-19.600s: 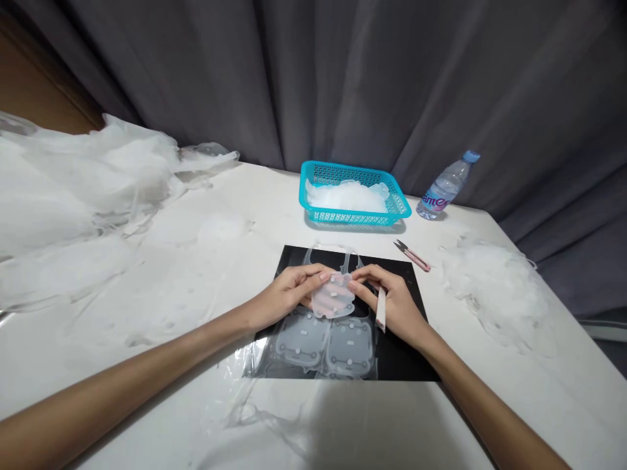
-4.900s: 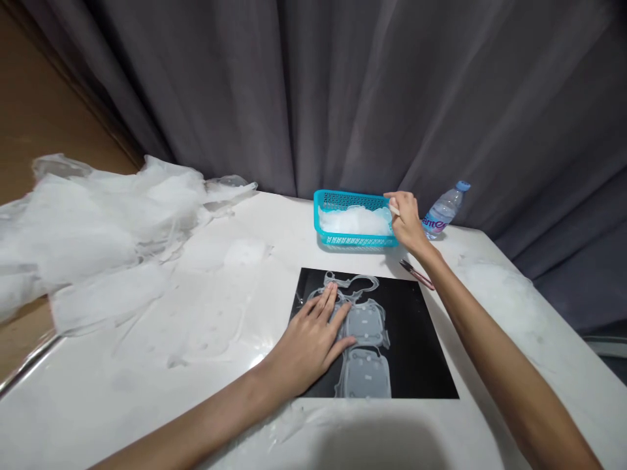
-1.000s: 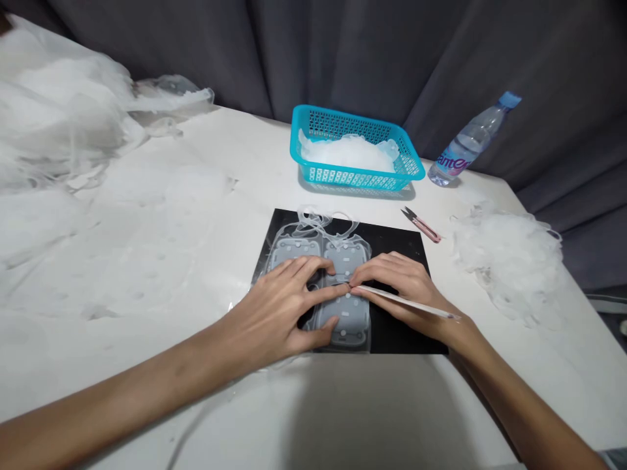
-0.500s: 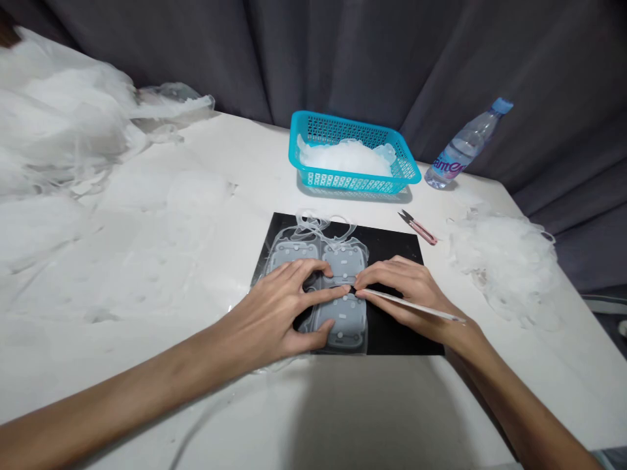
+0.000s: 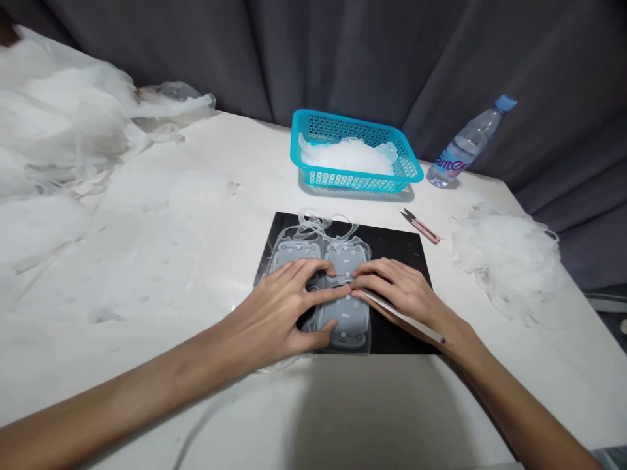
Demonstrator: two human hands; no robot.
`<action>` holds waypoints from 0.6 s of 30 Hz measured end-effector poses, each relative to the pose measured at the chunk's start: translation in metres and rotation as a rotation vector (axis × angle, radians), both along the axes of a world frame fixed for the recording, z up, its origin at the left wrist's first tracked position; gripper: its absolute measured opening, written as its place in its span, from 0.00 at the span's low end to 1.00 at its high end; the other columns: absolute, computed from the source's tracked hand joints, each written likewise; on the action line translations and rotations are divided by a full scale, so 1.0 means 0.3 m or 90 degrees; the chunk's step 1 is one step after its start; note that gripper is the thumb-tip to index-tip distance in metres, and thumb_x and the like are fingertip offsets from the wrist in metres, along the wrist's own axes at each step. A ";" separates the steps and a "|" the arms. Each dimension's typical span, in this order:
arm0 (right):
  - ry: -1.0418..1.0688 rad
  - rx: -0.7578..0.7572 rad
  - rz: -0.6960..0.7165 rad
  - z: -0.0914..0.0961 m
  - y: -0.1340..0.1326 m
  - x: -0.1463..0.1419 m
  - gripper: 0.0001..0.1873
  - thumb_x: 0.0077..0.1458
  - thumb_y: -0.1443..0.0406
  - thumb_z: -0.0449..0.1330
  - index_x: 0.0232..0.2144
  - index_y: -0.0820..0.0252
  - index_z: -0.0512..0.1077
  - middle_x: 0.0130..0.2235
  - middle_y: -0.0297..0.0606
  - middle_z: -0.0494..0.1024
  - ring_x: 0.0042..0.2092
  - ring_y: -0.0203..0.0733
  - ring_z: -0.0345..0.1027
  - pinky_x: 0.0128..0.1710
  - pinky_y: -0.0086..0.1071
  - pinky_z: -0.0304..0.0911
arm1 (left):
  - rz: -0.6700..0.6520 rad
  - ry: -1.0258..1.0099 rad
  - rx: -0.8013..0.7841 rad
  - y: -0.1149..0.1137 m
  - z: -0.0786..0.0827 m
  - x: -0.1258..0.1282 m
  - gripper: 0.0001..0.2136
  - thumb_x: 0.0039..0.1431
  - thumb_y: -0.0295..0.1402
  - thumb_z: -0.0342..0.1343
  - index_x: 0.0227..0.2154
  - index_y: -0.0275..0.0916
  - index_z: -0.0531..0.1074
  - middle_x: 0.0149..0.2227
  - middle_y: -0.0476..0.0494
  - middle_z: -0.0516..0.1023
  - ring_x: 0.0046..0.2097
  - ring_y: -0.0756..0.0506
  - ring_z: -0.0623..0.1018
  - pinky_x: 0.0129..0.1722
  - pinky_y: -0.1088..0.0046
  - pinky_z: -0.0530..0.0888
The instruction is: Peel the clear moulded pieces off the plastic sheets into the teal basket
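Observation:
A translucent sheet of rounded rectangular silicone-like pieces (image 5: 345, 321), with small holes and slots, lies on a black mat (image 5: 399, 248). My left hand (image 5: 298, 303) rests on the sheet with its fingers spread, index fingertip at the gap between an upper and a lower piece. My right hand (image 5: 404, 290) is closed around a thin, flat white tool (image 5: 406, 318); its tip meets that same gap, close to my left index finger. Exactly what the tip does is hidden by the fingers. Loose clear trimmings (image 5: 313, 225) curl along the sheet's top edge.
A blue basket (image 5: 360, 179) holding white translucent pieces stands at the back, beside a water bottle (image 5: 460, 153). Pink-handled thread snips (image 5: 421, 227) lie right of the mat. Translucent scraps (image 5: 509, 267) are heaped at right; translucent sheets (image 5: 63, 111) pile up at left.
The white tool's rear end has swung down and to the left, and my right hand has tilted slightly with it. My left hand keeps its place on the sheet.

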State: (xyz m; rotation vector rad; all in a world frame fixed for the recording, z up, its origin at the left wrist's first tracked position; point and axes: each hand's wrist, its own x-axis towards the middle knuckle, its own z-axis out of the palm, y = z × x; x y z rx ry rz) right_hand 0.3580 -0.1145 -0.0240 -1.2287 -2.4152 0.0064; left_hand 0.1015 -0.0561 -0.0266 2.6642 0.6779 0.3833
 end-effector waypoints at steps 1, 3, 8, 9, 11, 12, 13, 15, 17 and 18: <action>-0.017 0.004 -0.001 -0.006 0.003 0.003 0.11 0.73 0.64 0.55 0.49 0.60 0.76 0.48 0.45 0.83 0.47 0.43 0.78 0.46 0.35 0.71 | -0.001 -0.001 0.001 -0.001 0.001 0.000 0.20 0.67 0.42 0.58 0.61 0.55 0.74 0.61 0.39 0.70 0.59 0.35 0.75 0.57 0.51 0.74; -0.048 0.017 0.011 -0.013 0.007 0.007 0.15 0.75 0.65 0.51 0.53 0.61 0.75 0.50 0.47 0.82 0.50 0.44 0.77 0.48 0.36 0.73 | -0.002 -0.002 0.002 -0.003 0.002 0.000 0.20 0.68 0.42 0.57 0.62 0.56 0.73 0.62 0.40 0.70 0.60 0.35 0.74 0.58 0.51 0.74; -0.033 0.012 -0.006 0.012 0.011 -0.005 0.13 0.73 0.67 0.52 0.53 0.61 0.74 0.48 0.48 0.82 0.47 0.47 0.77 0.47 0.41 0.74 | 0.011 0.011 -0.037 0.008 0.011 0.005 0.20 0.66 0.43 0.59 0.60 0.53 0.75 0.61 0.40 0.70 0.60 0.34 0.74 0.58 0.52 0.73; -0.016 -0.004 -0.014 0.022 0.010 -0.011 0.12 0.73 0.67 0.53 0.53 0.62 0.74 0.47 0.48 0.82 0.46 0.47 0.77 0.47 0.41 0.74 | 0.012 0.013 -0.050 0.014 0.014 0.004 0.20 0.66 0.42 0.60 0.60 0.53 0.76 0.61 0.41 0.70 0.60 0.34 0.74 0.59 0.52 0.72; 0.019 -0.033 -0.021 0.041 0.008 -0.022 0.11 0.72 0.68 0.54 0.51 0.62 0.74 0.46 0.48 0.82 0.46 0.47 0.76 0.47 0.41 0.73 | -0.002 0.013 -0.080 0.028 0.021 0.000 0.20 0.66 0.41 0.60 0.60 0.55 0.75 0.61 0.42 0.69 0.60 0.36 0.74 0.60 0.54 0.71; 0.035 -0.041 -0.022 0.047 0.007 -0.027 0.11 0.72 0.68 0.54 0.50 0.62 0.74 0.46 0.47 0.81 0.45 0.46 0.76 0.47 0.41 0.73 | -0.015 0.010 -0.100 0.035 0.025 -0.003 0.19 0.67 0.41 0.59 0.59 0.55 0.75 0.62 0.43 0.68 0.61 0.37 0.73 0.60 0.55 0.71; 0.048 -0.044 -0.022 0.051 0.007 -0.030 0.11 0.72 0.68 0.54 0.50 0.62 0.74 0.46 0.47 0.81 0.45 0.46 0.75 0.46 0.41 0.73 | -0.026 0.003 -0.125 0.042 0.030 -0.006 0.17 0.69 0.41 0.58 0.59 0.56 0.75 0.62 0.43 0.68 0.61 0.38 0.73 0.61 0.56 0.70; 0.059 -0.038 -0.022 0.051 0.007 -0.033 0.11 0.72 0.67 0.54 0.49 0.60 0.75 0.45 0.46 0.82 0.44 0.46 0.74 0.46 0.41 0.72 | -0.029 -0.032 -0.189 0.054 0.041 -0.011 0.15 0.72 0.42 0.54 0.58 0.53 0.75 0.60 0.44 0.70 0.60 0.40 0.74 0.61 0.60 0.70; 0.054 -0.024 -0.017 0.044 0.011 -0.033 0.11 0.72 0.67 0.55 0.50 0.60 0.76 0.44 0.46 0.82 0.44 0.46 0.73 0.46 0.42 0.73 | 0.010 -0.090 -0.248 0.066 0.049 -0.011 0.14 0.74 0.43 0.52 0.56 0.48 0.74 0.56 0.44 0.74 0.57 0.43 0.75 0.60 0.63 0.71; 0.051 -0.019 -0.012 0.040 0.014 -0.033 0.11 0.72 0.67 0.55 0.51 0.60 0.76 0.44 0.46 0.82 0.44 0.47 0.73 0.46 0.43 0.73 | 0.031 -0.113 -0.261 0.073 0.052 -0.009 0.14 0.74 0.44 0.52 0.55 0.46 0.72 0.55 0.44 0.75 0.56 0.43 0.76 0.58 0.64 0.72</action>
